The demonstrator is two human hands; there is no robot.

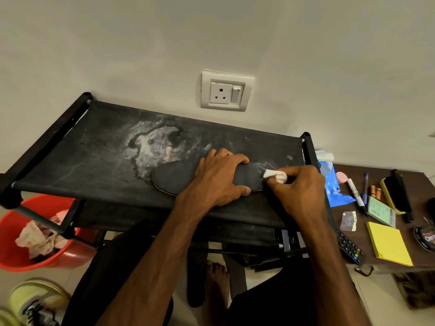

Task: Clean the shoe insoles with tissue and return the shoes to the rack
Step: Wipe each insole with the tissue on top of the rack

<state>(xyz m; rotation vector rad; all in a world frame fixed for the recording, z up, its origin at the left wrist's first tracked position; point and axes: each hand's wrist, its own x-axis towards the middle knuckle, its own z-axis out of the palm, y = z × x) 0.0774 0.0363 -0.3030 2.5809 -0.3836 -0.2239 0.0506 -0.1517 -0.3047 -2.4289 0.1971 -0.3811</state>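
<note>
A dark grey insole (174,178) lies flat on the top shelf of the black fabric shoe rack (94,147), near its front right. My left hand (219,177) presses down on the insole's middle, fingers wrapped over its far edge. My right hand (299,187) pinches a small white wad of tissue (275,175) against the insole's right end. A second dark insole (196,278) rests on the floor below, beside a bare foot. A yellow-green shoe (35,302) sits on the floor at the lower left.
A red bin (14,255) with crumpled tissues stands under the rack's left end. A brown side table (376,262) on the right holds a blue tissue pack (332,184), markers, a shoe brush (397,194), yellow sticky notes (388,243), a remote (350,248). A wall socket (226,90) is behind.
</note>
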